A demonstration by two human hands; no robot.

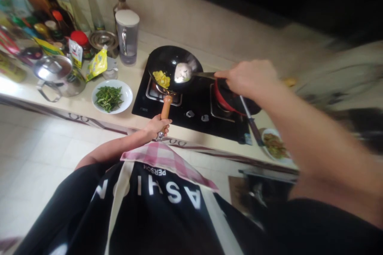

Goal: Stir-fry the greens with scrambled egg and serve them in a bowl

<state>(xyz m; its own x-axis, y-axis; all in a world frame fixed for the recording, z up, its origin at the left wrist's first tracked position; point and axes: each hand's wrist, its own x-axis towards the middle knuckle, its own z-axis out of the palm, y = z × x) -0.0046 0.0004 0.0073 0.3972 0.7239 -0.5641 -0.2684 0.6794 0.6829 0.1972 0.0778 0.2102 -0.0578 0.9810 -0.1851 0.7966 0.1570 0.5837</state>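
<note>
The left hand [157,126] is closed around the orange wooden handle [165,108] of a black round-bottomed wok [173,61], which sits on the black glass gas hob [191,109] just beyond that hand. The right hand [248,77] is clenched on the long shaft of a steel ladle [183,72], whose bowl hangs inside the wok beside a small heap of yellow scrambled egg [161,79]. Directly under the right hand sits what appears to be a red-rimmed dark pan [229,101], blurred. Left of the left hand, on the pale counter [89,109], stands a white plate of chopped green vegetables [111,96], with a steel pot lid [54,68] and a clear jug [127,38] farther off.
</note>
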